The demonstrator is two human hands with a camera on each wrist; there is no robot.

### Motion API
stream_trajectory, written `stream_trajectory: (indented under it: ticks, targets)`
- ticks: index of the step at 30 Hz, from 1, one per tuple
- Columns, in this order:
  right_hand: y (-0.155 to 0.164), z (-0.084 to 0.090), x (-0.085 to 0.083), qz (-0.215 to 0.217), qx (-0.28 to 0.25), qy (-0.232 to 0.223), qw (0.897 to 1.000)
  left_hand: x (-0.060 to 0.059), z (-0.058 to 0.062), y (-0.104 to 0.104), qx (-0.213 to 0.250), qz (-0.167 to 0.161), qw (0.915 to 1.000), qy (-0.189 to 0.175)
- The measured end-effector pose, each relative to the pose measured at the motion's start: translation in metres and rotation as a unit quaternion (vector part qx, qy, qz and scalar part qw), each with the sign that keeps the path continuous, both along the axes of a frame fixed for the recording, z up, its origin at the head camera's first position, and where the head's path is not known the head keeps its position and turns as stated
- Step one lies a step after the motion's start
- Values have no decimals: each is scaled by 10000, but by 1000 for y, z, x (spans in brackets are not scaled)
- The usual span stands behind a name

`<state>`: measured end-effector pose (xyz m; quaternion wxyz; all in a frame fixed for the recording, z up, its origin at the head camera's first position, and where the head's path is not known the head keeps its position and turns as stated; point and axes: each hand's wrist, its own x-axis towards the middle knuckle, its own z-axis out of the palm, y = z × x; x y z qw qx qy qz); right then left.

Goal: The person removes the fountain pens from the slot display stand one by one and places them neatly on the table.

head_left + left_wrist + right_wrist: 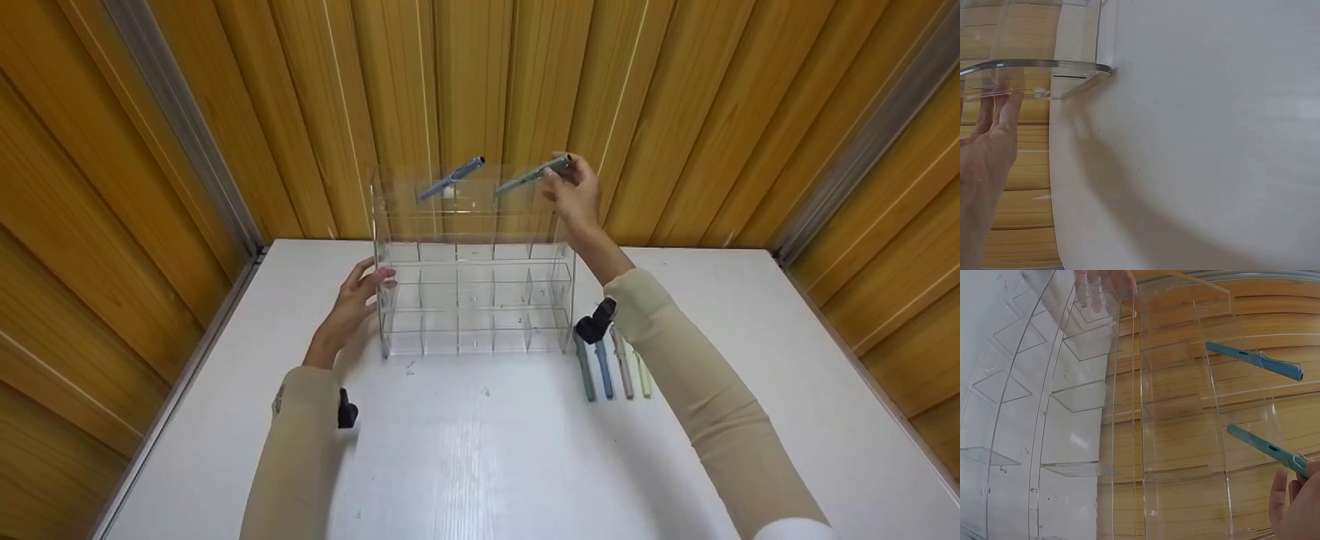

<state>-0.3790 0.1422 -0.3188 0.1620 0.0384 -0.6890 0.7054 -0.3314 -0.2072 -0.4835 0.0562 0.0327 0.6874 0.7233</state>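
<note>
A clear stepped acrylic display rack (pixel 476 309) stands upright on the table, divided into small compartments. At its left side my left hand (pixel 356 300) rests its fingers against the side panel, also visible in the left wrist view. My right hand (pixel 577 195) pinches a green pen (pixel 525 180) by its clip end. The pen slants down to the left, its lower tip at the rack's top tier. A blue pen (pixel 452 178) leans at a similar slant in that tier, farther left. Between the two pens in the right wrist view, a gap shows.
Several pens lie side by side right of the rack, including a dark green pen (pixel 586 371) and a grey pen (pixel 622 367), partly under the right forearm. Wood-patterned walls (pixel 472 90) enclose the white table (pixel 450 450) at the back and sides.
</note>
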Motion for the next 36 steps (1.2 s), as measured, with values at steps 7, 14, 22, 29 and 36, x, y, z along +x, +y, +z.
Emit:
stream_trajectory:
  ticks: [7,14,22,29,36]
  targets:
    - [5,1,2,148,-628,136,9978,-3,0,1,61,-105,9999,1]
    - [5,9,14,150,-810,158,9965,-5,-1,-1,128,-127,9998,-38]
    - [15,8,33,248,-679,393,9966,-6,-1,-4,83,-140,9999,-39]
    - [24,6,41,214,-457,456,9977,-7,2,-8,68,-195,9998,-25]
    - [25,4,52,264,-410,399,9980,-7,-5,-14,-14,-156,9999,-55]
